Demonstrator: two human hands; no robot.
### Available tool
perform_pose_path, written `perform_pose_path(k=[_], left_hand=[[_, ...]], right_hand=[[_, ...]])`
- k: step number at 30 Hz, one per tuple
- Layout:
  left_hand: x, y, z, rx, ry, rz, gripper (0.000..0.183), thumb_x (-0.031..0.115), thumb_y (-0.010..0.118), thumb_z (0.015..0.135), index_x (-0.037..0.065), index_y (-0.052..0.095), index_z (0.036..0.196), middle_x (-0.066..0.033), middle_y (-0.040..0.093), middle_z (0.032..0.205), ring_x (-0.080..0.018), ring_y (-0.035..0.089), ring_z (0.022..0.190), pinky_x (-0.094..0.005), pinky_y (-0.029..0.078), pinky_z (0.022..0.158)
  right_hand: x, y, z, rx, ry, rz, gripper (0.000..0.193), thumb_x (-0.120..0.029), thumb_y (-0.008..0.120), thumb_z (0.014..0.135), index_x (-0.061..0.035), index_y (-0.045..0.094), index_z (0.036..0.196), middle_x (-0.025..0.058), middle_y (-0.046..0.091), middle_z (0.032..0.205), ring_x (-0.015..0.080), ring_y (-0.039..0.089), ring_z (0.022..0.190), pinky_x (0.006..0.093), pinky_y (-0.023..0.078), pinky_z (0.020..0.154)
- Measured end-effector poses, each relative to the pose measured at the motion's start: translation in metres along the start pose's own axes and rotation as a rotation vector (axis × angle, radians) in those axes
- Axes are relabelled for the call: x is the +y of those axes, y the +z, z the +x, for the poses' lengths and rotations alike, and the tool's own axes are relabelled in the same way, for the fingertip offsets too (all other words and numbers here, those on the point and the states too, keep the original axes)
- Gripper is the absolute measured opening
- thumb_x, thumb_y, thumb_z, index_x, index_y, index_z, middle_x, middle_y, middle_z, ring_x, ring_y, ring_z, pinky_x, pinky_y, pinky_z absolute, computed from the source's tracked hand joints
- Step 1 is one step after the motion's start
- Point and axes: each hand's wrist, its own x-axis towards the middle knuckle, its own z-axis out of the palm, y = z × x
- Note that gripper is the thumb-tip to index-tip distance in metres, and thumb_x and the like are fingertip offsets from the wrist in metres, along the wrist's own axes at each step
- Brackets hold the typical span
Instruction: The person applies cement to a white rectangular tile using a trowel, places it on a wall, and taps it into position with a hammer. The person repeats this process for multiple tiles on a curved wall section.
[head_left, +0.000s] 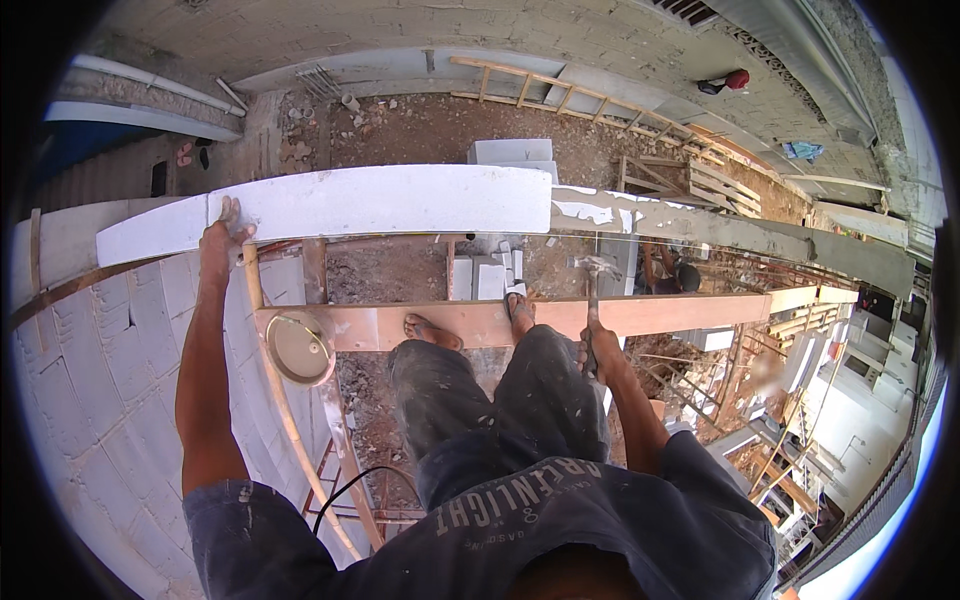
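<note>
My left hand (224, 231) rests against the near edge of a long white block (380, 200), its fingers and thumb spread, close to the seam with the shorter white block (153, 231) on the left. My right hand (601, 352) is closed round the handle of a hammer (592, 285). The hammer head points away from me, between the wall top and the plank, apart from the blocks. My feet stand on a wooden plank (385, 326). At the plank's left end, by a bamboo pole (283, 440), sits a round pale container (299, 349).
Grey mortar (690, 217) covers the wall top to the right of the long block. Another person (684, 277) is below on the right. Several white blocks (487, 275) lie on the ground beneath. A wooden ladder (565, 100) lies beyond the wall. A block wall (120, 400) stands left.
</note>
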Motion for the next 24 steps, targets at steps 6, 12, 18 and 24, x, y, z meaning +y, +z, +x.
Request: perform_pose_path(k=[6, 12, 18, 24], left_hand=[[0.02, -0.008, -0.001, -0.025, -0.018, -0.071, 0.063, 0.026, 0.07, 0.085, 0.011, 0.047, 0.142, -0.009, 0.04, 0.149, -0.0289, 0.051, 0.127, -0.0351, 0.045, 0.102], [0.007, 0.008, -0.001, -0.006, 0.022, -0.064, 0.06, 0.024, 0.068, 0.087, 0.011, 0.047, 0.142, -0.0078, 0.041, 0.149, -0.0255, 0.049, 0.13, -0.0331, 0.042, 0.105], [-0.001, -0.003, -0.002, 0.027, -0.024, -0.136, 0.044, 0.042, 0.049, 0.099, 0.021, 0.053, 0.138, -0.0039, 0.047, 0.145, -0.0307, 0.049, 0.128, -0.0349, 0.042, 0.104], [-0.021, 0.001, -0.001, 0.23, -0.108, -1.017, 0.078, 0.064, 0.044, 0.094, -0.002, 0.051, 0.136, -0.0268, 0.053, 0.134, -0.0357, 0.046, 0.131, -0.0374, 0.034, 0.109]], right_hand=[[0.018, -0.007, -0.071, -0.183, -0.483, -0.838, 0.051, -0.05, 0.071, 0.083, -0.0014, 0.069, 0.097, 0.0142, 0.066, 0.071, 0.0267, 0.066, 0.062, 0.0364, 0.052, 0.058], [-0.097, 0.164, -0.059, -0.227, -1.125, -1.188, 0.04, -0.025, 0.072, 0.076, -0.0033, 0.061, 0.109, 0.0199, 0.068, 0.081, 0.0408, 0.067, 0.081, 0.0477, 0.053, 0.071], [-0.171, 0.281, -0.048, -0.278, -1.315, -1.308, 0.048, -0.028, 0.066, 0.082, -0.0075, 0.058, 0.125, 0.0215, 0.069, 0.085, 0.0391, 0.067, 0.082, 0.0485, 0.053, 0.075], [-0.181, 0.354, -0.044, -0.367, -1.44, -1.495, 0.046, -0.027, 0.064, 0.085, -0.0106, 0.06, 0.128, 0.0204, 0.068, 0.093, 0.0362, 0.066, 0.087, 0.0476, 0.052, 0.078]])
